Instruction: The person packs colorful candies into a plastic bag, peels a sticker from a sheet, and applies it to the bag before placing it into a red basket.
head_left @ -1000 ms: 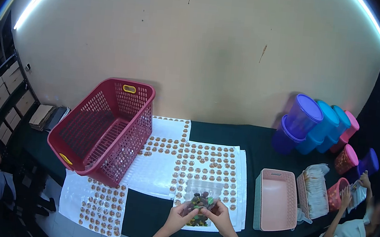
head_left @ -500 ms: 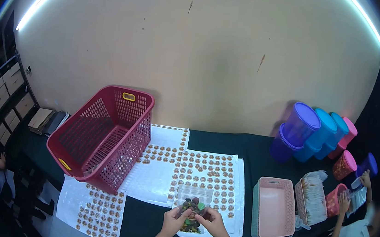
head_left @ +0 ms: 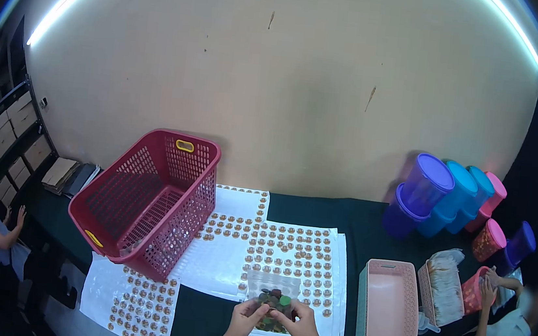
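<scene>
A clear plastic bag [head_left: 275,281] filled with dark, green and brown pieces is between my two hands, over the sticker sheets. My left hand [head_left: 246,320] grips its left side, fingers bent and thumb on the front. On the right side my right hand [head_left: 302,322] pinches the bag the same way, both thumbs nearly meeting in the middle. Beneath and behind the bag lies a white sheet [head_left: 285,268] with rows of round brown stickers. The lower part of the bag is partly hidden by my fingers.
A large maroon basket [head_left: 187,225] stands left, beside another sticker sheet [head_left: 98,291]. Right are a pink basket [head_left: 391,302], a basket of packets [head_left: 445,288] and stacked purple [head_left: 428,185] and blue containers [head_left: 453,191]. People are at both sides, one touching a pink container [head_left: 471,294].
The view has tilted slightly, so the table sits lower. My thumbs have drawn closer together on the bag. At the right, the co-worker's hands have come together at the pink container.
</scene>
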A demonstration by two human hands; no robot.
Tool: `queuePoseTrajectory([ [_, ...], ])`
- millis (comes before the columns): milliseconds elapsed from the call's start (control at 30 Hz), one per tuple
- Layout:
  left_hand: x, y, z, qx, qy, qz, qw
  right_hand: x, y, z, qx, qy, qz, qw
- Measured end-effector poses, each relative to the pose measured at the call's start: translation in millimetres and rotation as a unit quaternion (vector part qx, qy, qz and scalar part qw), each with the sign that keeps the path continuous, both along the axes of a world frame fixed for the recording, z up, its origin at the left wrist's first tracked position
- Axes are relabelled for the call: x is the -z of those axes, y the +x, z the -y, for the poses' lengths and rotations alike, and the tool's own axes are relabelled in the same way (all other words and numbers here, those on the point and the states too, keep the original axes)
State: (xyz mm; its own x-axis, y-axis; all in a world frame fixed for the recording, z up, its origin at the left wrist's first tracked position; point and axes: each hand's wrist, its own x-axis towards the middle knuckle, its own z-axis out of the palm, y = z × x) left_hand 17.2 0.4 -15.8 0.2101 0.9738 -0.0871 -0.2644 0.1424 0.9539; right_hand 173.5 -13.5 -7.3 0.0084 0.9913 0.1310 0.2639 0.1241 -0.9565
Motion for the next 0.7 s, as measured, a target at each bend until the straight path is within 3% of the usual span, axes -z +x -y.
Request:
queuePoseTrajectory([
  [200, -7.9, -0.9, -2.0, 0.022, -0.020, -0.032, 0.999, -0.6, 1.3, 4.2, 0.005, 0.020, -0.032, 0.999],
  [367, -5.5, -1.0, -4.1, 0.025, 0.001, -0.080, 0.996, -12.9, 2.9, 7.7, -0.026, -0.057, -0.117, 0.991],
  [500, -4.8, 1.2, 0.2, 0.013, 0.004, -0.078, 0.997, -5.7, 8.7, 8.8, -0.043, -0.079, -0.119, 0.989],
  [600, 2.1, 0.9, 0.2, 0.011, 0.018, -0.101, 0.995, 9.5, 12.7, 5.3, -0.049, -0.075, -0.051, 0.995],
  [667, 14.7, -0.8, -6.2, -0.020, 0.167, -0.184, 0.969, 4.9, 11.5, 3.8, -0.057, -0.095, -0.032, 0.993],
  [700, -6.8, -2.3, -5.4, -0.007, 0.240, -0.260, 0.935, 5.3, 10.1, 5.3, -0.038, -0.062, -0.020, 0.997],
])
